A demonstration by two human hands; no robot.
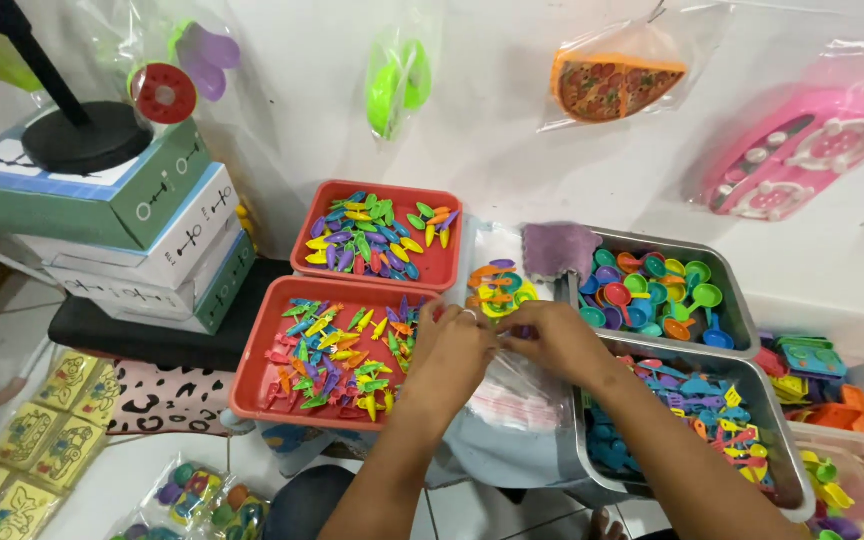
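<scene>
Both hands, the left hand (452,345) and right hand (552,340), pinch a clear plastic bag (517,395) between their fingertips at the scene's centre (red tray (252,385) at nine o'clock, metal tray (742,330) at three)

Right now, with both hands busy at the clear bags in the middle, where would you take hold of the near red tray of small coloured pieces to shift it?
Grip the near red tray by its raised rim at the left edge, coming in from the left. That side looks bare, while the left hand lies over its right edge and the far red tray sits close behind it. It looks shallow and full, so probably keep it level.
</scene>
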